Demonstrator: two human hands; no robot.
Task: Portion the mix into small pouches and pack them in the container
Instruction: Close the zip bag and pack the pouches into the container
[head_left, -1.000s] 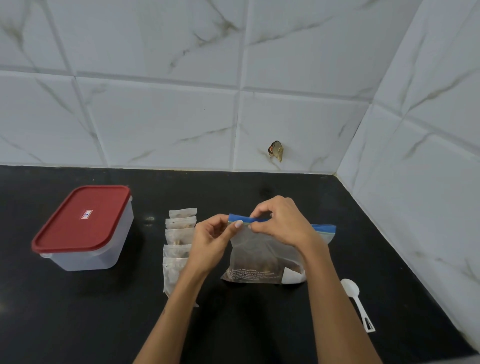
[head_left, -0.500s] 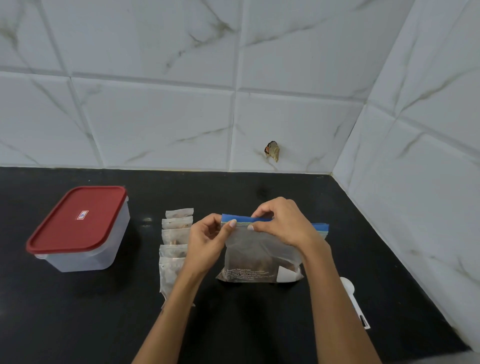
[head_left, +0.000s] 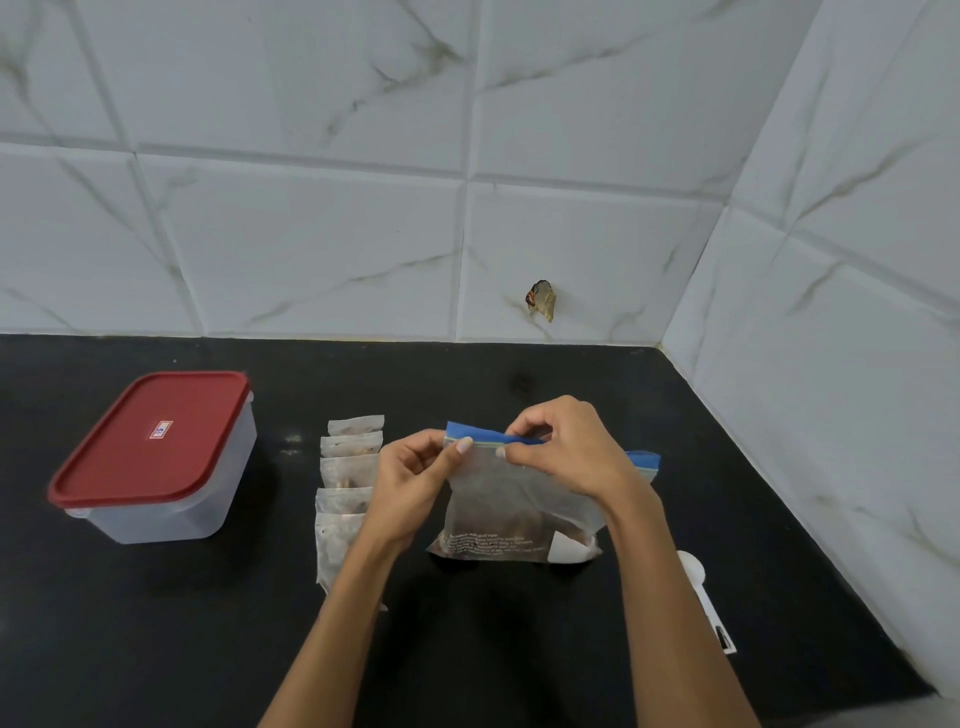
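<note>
Black counter (head_left: 156, 649): five pouches (head_left: 345, 499) (filled), both hands (head_left: 415, 478) pinching one zip bag (head_left: 519, 514).

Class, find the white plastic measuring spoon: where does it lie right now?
In the head view, the white plastic measuring spoon lies on the black countertop at the right, beside the right forearm and just right of the blue-topped zip bag.

Just one view here, shot from a head-worn wide-angle camera. It's aimed forward and down at the black bench (head_left: 156, 649), close in, with the tiled wall corner (head_left: 691, 291) caught behind and both forearms seen entering from the bottom edge.
</note>
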